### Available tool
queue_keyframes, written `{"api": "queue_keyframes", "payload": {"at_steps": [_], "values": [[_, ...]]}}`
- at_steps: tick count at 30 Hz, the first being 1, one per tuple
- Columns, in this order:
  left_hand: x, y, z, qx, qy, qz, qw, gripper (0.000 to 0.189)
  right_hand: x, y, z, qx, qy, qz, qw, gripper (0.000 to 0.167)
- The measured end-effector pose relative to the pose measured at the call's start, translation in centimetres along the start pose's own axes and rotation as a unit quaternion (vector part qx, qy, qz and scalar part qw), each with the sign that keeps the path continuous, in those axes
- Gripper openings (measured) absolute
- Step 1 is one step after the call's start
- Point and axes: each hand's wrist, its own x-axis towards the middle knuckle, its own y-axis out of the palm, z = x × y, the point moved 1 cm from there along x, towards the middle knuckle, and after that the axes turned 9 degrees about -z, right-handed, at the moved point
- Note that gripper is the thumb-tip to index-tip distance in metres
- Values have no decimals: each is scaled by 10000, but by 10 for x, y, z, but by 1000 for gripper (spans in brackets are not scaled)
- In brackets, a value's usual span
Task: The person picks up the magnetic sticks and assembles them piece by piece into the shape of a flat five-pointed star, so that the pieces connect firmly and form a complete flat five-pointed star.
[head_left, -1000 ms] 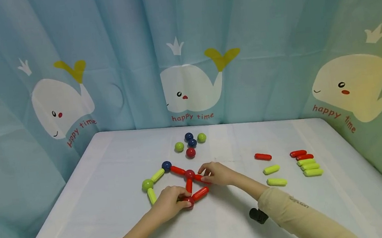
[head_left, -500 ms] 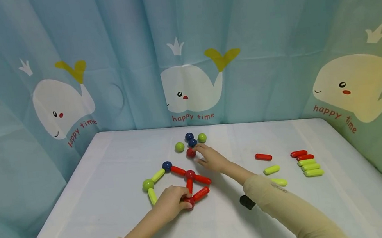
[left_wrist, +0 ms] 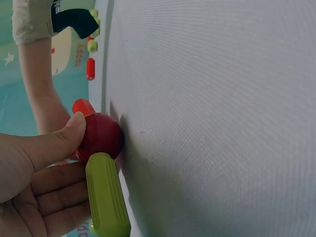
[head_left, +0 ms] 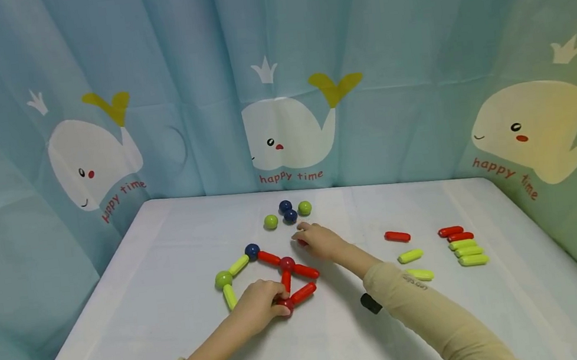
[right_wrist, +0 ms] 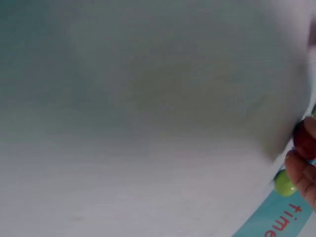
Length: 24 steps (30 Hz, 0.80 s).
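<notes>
My left hand [head_left: 256, 308] pinches a red ball [left_wrist: 102, 136] at the near corner of a ring of rods and balls lying on the table. A green rod [left_wrist: 108, 192] and a red rod [head_left: 303, 293] join that ball. Another red ball [head_left: 287, 264], a blue ball [head_left: 252, 251] and a green ball [head_left: 222, 279] link other rods of the figure; the left hand hides part of it. Beyond the figure my right hand [head_left: 321, 242] holds a loose red ball [right_wrist: 304, 140] between thumb and fingers, mostly covered in the head view.
Two blue balls [head_left: 290, 216] and two green balls [head_left: 271, 222] sit at the back of the white table [head_left: 167, 241]. To the right lie a single red rod [head_left: 397, 236], loose green rods [head_left: 410, 256] and a stack of red and green rods [head_left: 471, 251]. A whale-print curtain [head_left: 197, 125] hangs behind.
My right hand has let go of the red rod at the figure's right side, moved to the back and taken the loose red ball, drawing it slightly nearer. The left hand stays put.
</notes>
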Motion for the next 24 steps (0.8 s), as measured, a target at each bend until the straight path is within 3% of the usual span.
{"api": "queue_keyframes", "payload": {"at_steps": [4,9,16,24], "values": [[0,-1,-1,-29,-12,48,10000,16,-8,0,-6,158,199,207,9995,25],[-1,-2,0,-22,-67,47,10000,16,-22,-7,-9,642,613,167,9959,32],[-1,-1,1,-61,-121,50,9999,16,-47,-23,-7,1629,1112,277,9800,31],[-2,-1,0,-39,-103,36,9999,18,-72,-36,-3,2285,777,717,9678,26]]}}
